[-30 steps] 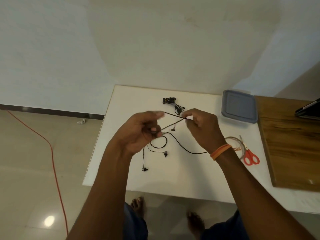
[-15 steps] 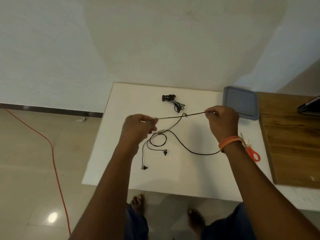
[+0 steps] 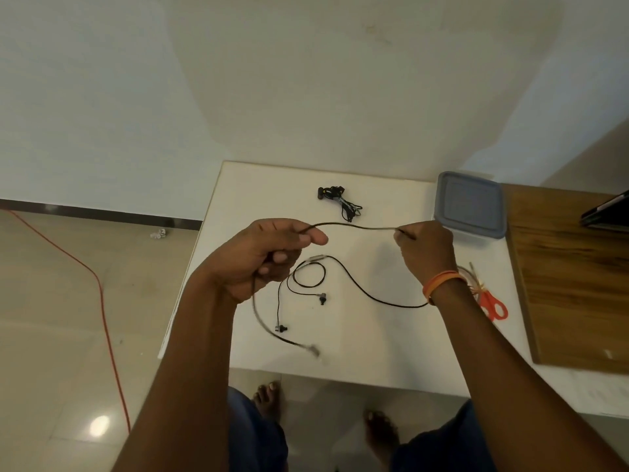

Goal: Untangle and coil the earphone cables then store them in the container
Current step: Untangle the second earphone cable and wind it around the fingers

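Note:
Above the white table point(image 3: 374, 352) my left hand point(image 3: 269, 257) and my right hand point(image 3: 425, 247) both pinch a thin dark earphone cable point(image 3: 354, 226), which arcs between them. Its loose end point(image 3: 313, 350) swings blurred below my left hand. A black earphone set point(image 3: 357, 284) lies spread on the table under my hands, with a loop and two earbuds. A second, bundled black earphone set point(image 3: 340, 201) lies farther back. The grey-lidded container point(image 3: 469, 202) sits shut at the table's back right, just beyond my right hand.
Red-handled scissors point(image 3: 492, 304) lie right of my right wrist, beside a wooden board point(image 3: 571, 277). A dark device point(image 3: 609, 212) rests on the board's far edge. An orange cord point(image 3: 102, 301) runs across the floor at left. My bare feet show below the table's front edge.
My hands spread apart, stretching the cable between them. The cable now sags slightly, my left hand has closed more around it, and its free end now swings below my left hand.

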A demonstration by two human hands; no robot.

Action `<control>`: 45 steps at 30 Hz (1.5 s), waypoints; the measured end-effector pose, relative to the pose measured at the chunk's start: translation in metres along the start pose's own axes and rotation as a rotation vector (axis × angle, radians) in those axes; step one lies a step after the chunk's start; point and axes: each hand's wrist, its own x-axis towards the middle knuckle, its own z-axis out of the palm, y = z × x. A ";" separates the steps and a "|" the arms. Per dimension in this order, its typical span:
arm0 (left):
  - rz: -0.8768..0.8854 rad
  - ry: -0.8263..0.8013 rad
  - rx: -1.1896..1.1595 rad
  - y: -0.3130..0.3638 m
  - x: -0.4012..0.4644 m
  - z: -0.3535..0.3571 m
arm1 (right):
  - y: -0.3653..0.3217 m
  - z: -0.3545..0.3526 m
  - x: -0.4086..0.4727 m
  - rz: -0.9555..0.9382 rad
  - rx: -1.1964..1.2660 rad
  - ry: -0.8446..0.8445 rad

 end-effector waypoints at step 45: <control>-0.060 -0.015 0.404 -0.020 0.018 0.022 | -0.052 -0.004 -0.027 -0.347 0.469 -0.452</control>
